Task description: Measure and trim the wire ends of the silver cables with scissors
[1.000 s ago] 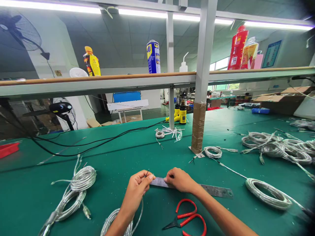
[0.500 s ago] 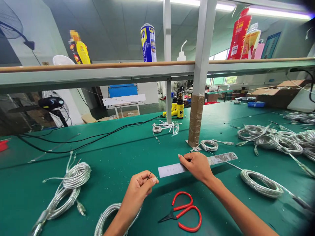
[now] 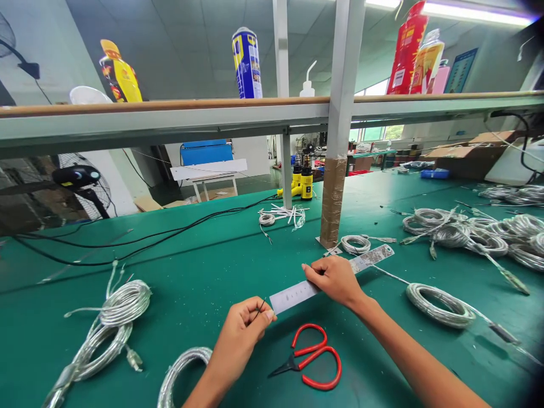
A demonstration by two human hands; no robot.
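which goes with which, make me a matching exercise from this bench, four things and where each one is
Things
1. steel ruler
2. red-handled scissors
3. thin dark wire end
4. blue spray can

Places
A. standing up on the shelf
B. pinched in the left hand
C. held down by the right hand
D. lying on the green mat between the two forearms

Pairs: 1-C, 2-D, 3-B, 4-A
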